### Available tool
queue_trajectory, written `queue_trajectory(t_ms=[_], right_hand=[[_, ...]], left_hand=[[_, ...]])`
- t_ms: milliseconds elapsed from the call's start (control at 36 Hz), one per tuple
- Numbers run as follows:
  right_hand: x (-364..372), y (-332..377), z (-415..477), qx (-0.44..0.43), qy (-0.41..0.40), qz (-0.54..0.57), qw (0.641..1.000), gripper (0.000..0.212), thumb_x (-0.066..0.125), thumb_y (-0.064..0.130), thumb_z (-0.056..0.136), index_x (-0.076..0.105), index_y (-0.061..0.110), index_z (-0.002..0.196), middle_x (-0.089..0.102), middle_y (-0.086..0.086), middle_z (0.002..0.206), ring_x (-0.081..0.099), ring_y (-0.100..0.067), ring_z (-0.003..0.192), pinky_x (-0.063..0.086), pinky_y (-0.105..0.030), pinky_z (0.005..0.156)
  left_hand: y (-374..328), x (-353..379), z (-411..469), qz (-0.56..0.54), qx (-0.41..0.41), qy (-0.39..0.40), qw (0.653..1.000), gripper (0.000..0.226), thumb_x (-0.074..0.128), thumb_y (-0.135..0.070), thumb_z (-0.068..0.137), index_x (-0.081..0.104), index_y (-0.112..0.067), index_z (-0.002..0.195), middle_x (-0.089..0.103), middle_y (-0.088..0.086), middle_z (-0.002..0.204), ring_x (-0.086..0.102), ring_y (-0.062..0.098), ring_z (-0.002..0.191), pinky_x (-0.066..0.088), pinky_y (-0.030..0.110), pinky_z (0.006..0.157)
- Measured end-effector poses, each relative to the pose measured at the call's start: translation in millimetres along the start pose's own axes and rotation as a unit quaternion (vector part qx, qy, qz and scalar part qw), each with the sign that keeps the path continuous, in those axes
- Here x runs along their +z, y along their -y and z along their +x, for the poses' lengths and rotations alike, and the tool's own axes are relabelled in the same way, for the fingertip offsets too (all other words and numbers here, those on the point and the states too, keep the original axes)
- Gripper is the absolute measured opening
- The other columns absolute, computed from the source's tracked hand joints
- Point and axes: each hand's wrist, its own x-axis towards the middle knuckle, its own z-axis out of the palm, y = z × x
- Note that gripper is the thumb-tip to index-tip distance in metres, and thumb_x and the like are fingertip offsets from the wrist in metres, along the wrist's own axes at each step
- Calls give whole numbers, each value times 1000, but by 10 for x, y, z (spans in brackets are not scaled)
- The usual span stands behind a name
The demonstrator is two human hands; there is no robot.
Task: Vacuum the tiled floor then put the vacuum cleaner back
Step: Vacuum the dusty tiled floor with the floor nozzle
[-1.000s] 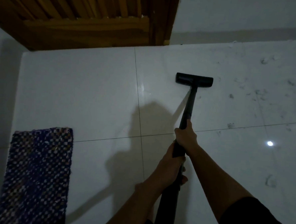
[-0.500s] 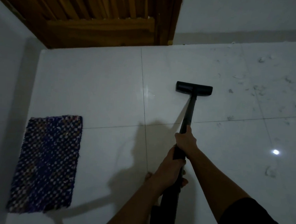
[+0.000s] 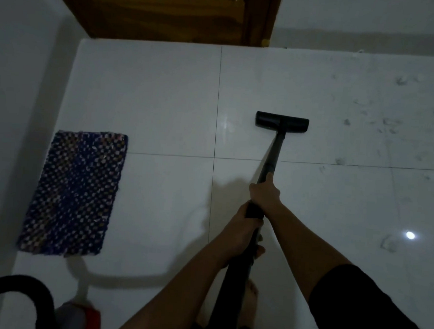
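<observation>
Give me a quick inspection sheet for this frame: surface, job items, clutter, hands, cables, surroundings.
Surface: tiled floor, glossy, clean at left.
Job's things: vacuum head flat on floor; wand runs back to the hands; vacuum body at bottom left.
Clutter: hair and dust scattered at right.
Hands: left hand and right hand both grip the wand.
Cables: hose loops at bottom left.
Surroundings: mat by left wall; wooden door beyond.

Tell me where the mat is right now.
The mat lies flat on the tiled floor at the left of the head view, along the left wall, left of the vacuum head and nearer than the wooden door.
</observation>
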Motion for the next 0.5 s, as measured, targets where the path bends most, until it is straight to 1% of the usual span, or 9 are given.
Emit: queue_trajectory(t_ms=[111,194,361,417,472,500], right_hand=[[-35,-175,-77,8,5,-9,1000,74,44,11,93,4,22,154,51,-23,128,52,-26,81,41,-29,58],[-11,-306,-157,13,9,-12,1000,73,44,11,94,3,22,154,51,-23,129,51,-25,81,42,-30,66],[119,-559,-385,21,1,-11,1000,73,43,11,93,4,22,154,51,-25,129,52,-25,78,42,-31,63],[155,-636,-501,25,-5,-8,1000,73,44,11,93,4,22,154,51,-24,128,52,-22,70,41,-28,56],[199,-722,-645,25,-9,-10,1000,73,44,10,94,5,21,154,52,-23,127,47,-16,60,35,-25,46],[221,-758,-711,26,-9,-10,1000,73,44,10,94,4,21,154,52,-22,127,45,-14,58,33,-24,44]], left_hand=[[144,130,-73,-5,-3,-7,1000,43,40,-10,96,36,-24,136,47,10,77,48,17,56,44,20,38],[270,167,-123,-8,-7,-9,1000,44,40,-8,95,37,-22,136,47,10,77,48,17,55,43,21,38],[522,158,-370,-2,-9,-4,1000,43,39,-8,96,36,-22,136,46,10,76,46,17,53,43,19,37],[605,143,-474,2,-10,0,1000,43,39,-8,95,36,-21,136,46,11,77,46,16,54,42,18,37],[710,116,-590,14,-9,6,1000,43,39,-9,96,36,-22,136,46,11,78,47,16,54,43,18,37],[763,101,-648,21,-8,10,1000,42,39,-9,96,36,-23,136,47,11,79,47,16,54,43,18,37]])
